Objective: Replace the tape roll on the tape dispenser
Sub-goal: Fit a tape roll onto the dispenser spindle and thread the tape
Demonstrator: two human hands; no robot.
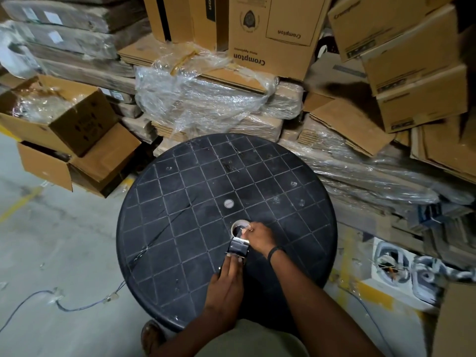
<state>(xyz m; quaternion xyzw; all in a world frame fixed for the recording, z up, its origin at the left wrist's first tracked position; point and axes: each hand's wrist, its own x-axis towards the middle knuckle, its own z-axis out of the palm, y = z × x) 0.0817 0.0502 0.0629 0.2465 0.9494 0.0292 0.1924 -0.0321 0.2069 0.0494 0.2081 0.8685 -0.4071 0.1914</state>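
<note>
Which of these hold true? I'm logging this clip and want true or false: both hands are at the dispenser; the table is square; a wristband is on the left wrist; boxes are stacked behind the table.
1. Both hands are at the tape dispenser: true; the left hand and right hand are on it.
2. The table is square: false, it is round.
3. Wristband on left wrist: false, right wrist.
4. Cardboard boxes behind the table: true.

Left hand [226,282] fingers extended forward; right hand [260,235] fingers curled, pinching.
</note>
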